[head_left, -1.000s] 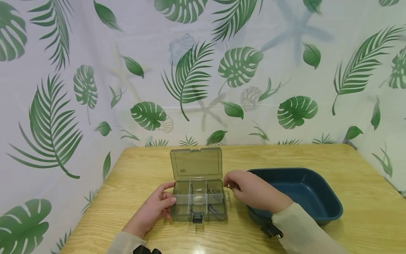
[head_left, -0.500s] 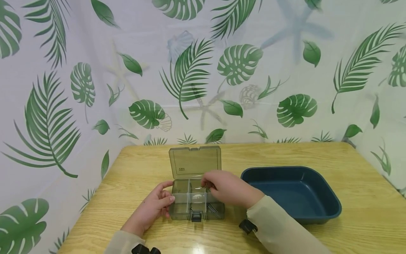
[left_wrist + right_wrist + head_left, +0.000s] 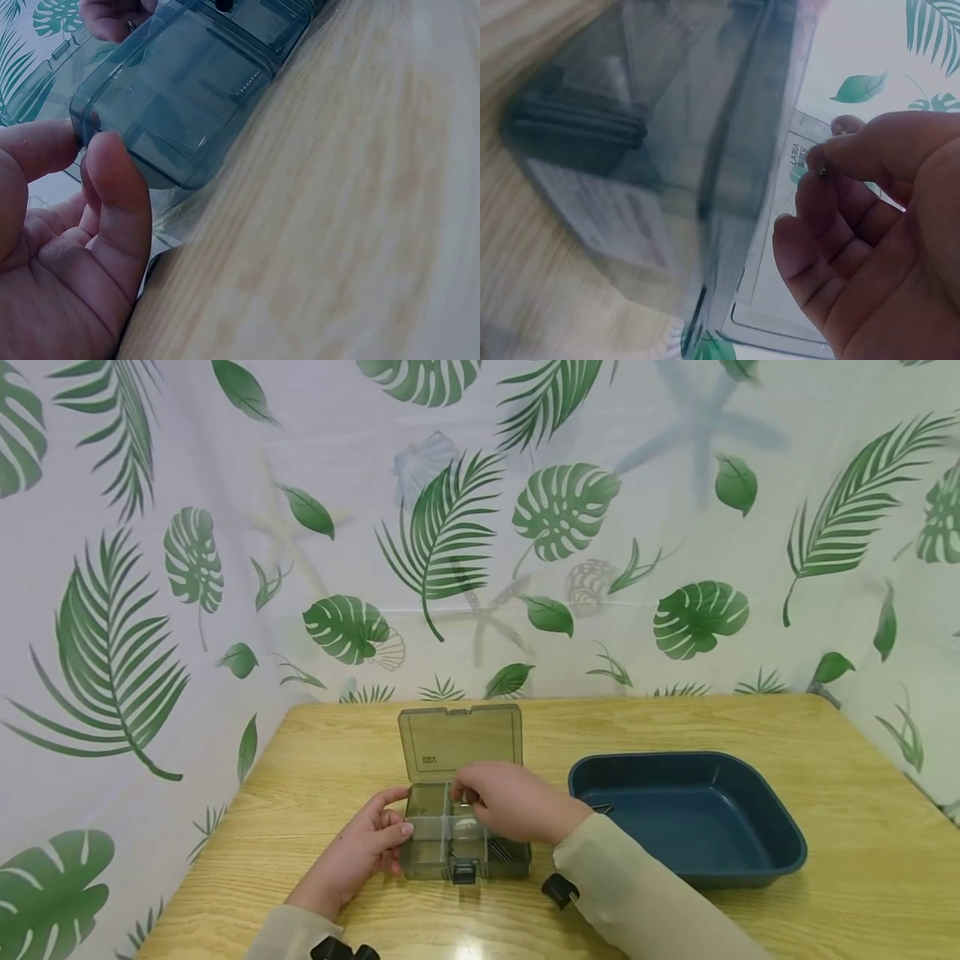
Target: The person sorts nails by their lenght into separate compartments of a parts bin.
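A smoky clear plastic compartment box (image 3: 427, 852) stands on the table with its lid (image 3: 461, 743) raised at the back. My left hand (image 3: 367, 843) holds the box's left side. In the left wrist view, the thumb and index finger of my left hand (image 3: 82, 225) meet at a box corner. My right hand (image 3: 517, 802) is over the back middle compartment. In the right wrist view, the thumb and index finger of my right hand (image 3: 877, 202) pinch a small shiny metal piece (image 3: 823, 172), mostly hidden. Slim dark nail-like pieces (image 3: 501, 850) lie in the front right compartment.
To the right stands a deep dark blue basin (image 3: 780, 810). Thin metal pieces (image 3: 602, 808) show at its left inside, partly behind my right arm. A leaf-patterned curtain (image 3: 480, 527) hangs behind the wooden table (image 3: 330, 735).
My right hand has moved left, from between the box and the basin to above the back middle compartment. My left hand stays at the box's left side.
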A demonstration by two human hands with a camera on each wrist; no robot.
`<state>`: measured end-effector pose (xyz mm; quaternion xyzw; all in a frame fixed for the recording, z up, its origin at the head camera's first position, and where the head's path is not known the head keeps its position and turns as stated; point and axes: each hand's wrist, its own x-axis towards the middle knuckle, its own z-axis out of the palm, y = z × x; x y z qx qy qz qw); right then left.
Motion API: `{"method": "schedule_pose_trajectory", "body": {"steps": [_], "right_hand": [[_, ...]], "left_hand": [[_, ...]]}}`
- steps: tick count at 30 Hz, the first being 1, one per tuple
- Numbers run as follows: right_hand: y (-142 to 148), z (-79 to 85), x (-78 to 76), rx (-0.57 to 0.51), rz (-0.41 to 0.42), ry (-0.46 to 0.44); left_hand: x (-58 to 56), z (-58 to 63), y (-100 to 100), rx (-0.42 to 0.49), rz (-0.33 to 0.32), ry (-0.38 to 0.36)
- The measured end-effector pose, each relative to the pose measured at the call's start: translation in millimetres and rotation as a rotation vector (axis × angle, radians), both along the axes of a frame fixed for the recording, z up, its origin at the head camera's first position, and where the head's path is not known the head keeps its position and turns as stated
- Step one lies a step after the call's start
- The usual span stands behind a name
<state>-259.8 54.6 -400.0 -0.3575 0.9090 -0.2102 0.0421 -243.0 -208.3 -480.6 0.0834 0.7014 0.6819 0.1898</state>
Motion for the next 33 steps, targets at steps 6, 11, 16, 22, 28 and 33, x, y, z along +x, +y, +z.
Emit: {"method": "schedule_pose_trajectory", "body": {"steps": [6,11,16,22,28,33], "right_hand": [[-1,0.2,2.7,-0.007,0.005,0.009],[9,0.4,4.1,-0.021,-0.019,0.014],[26,6.8,7.1,-0.033,-0.066,0.023],[63,8.8,19.0,-0.045,-0.135,0.044],[119,1.5,25.1,-0.037,-0.218,-0.005],[161,-3.9,27.5,-0.004,-0.265,-0.049]], "left_hand": [[0.6,-1.5,0,0.000,0.003,-0.013],[-0.6,0.1,0,-0.009,0.010,-0.002],[-1.8,2.3,-2,-0.006,0.003,0.017],[-0.5,1.1,-1,-0.006,-0.011,0.010],[-0.3,-0.3,0,-0.001,0.001,0.016],[-0.2,-0.3,-1,-0.006,0.002,0.017]]}}
